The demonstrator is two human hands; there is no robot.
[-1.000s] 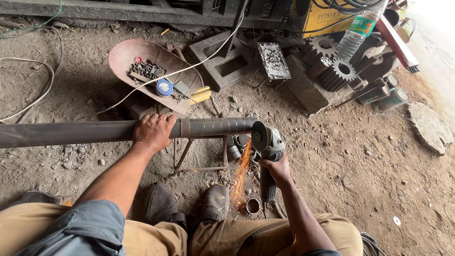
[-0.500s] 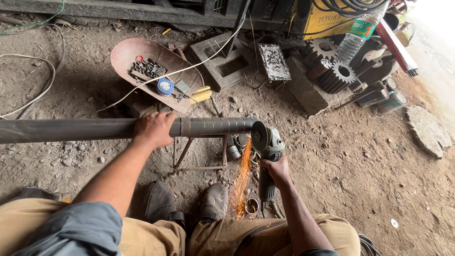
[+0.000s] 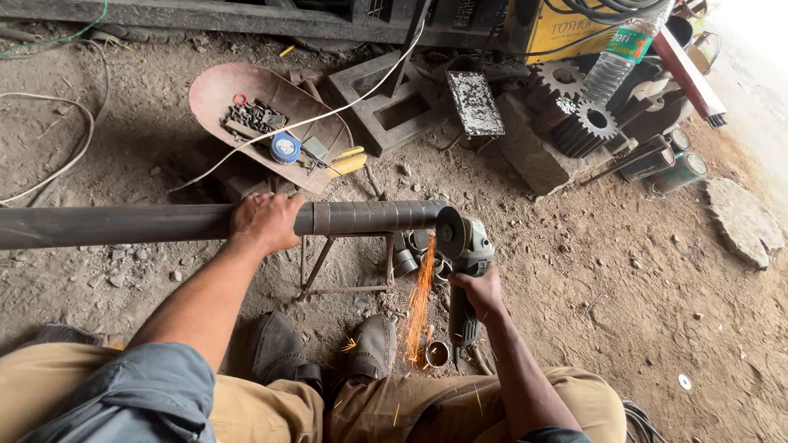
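We have our left hand [image 3: 264, 221] clamped over the long dark steel pipe [image 3: 123, 225], fingers wrapped across its top, pressing it down onto the small metal stand [image 3: 345, 264] that carries it just short of its free end. Our right hand [image 3: 478, 289] is closed around the body of the angle grinder [image 3: 464, 271], whose disc [image 3: 449, 232] meets the pipe's end face. Compared with a second ago, the spark stream [image 3: 419, 299] is longer and denser: then it was a short orange spray below the disc, and now it falls in a bright line down to the dirt floor [image 3: 616, 287] between our shoes [image 3: 373, 349] and beside a small cut ring [image 3: 437, 354] lying there. Neither hand has shifted its grip, and the pipe lies in the same place across the stand, so we judge that the disc is biting harder into the pipe end and the cut is well under way rather than just begun. Several short rings [image 3: 406, 261] lie under the pipe end near the stand. Behind the pipe sits a rusty pan [image 3: 213, 90] holding small tools and a blue tape measure [image 3: 285, 148], with a white cable [image 3: 246, 152] running across it, and gears [image 3: 595, 119] and cans [image 3: 669, 164] are well apart to the right.
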